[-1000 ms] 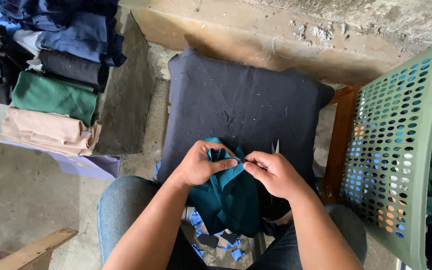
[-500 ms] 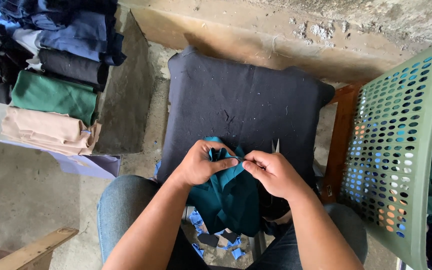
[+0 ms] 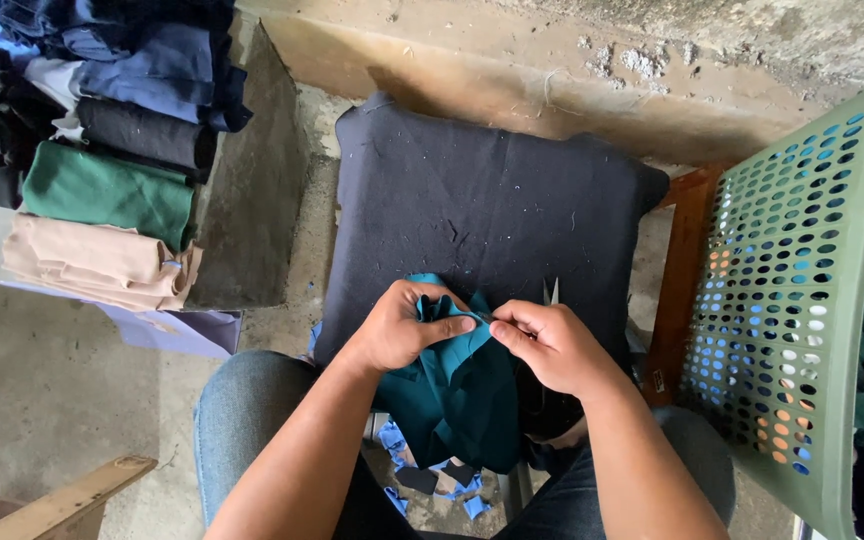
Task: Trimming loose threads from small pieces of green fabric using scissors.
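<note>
Barely shifting since a second ago: both hands staying at the same spot over the lap, teal cloth (image 3: 457,400) hanging as before

Pinching a raised fold of the cloth with the left hand (image 3: 399,328), thumb lying across the fabric; pinching the same edge with the right hand (image 3: 549,345), fingertips pressed together and nearly touching the left thumb

Resting just below a dark cushion (image 3: 482,205), with what looks like scissor tips (image 3: 552,291) poking up behind the right hand

Risking, probably, a slipped fold if either pinch loosens, or a nicked finger with those points so close

Draping with its long axis running from the hands down toward the knees, the pinched edge pointing up and away from the body, scraps (image 3: 422,475) lying on the floor beneath
</note>
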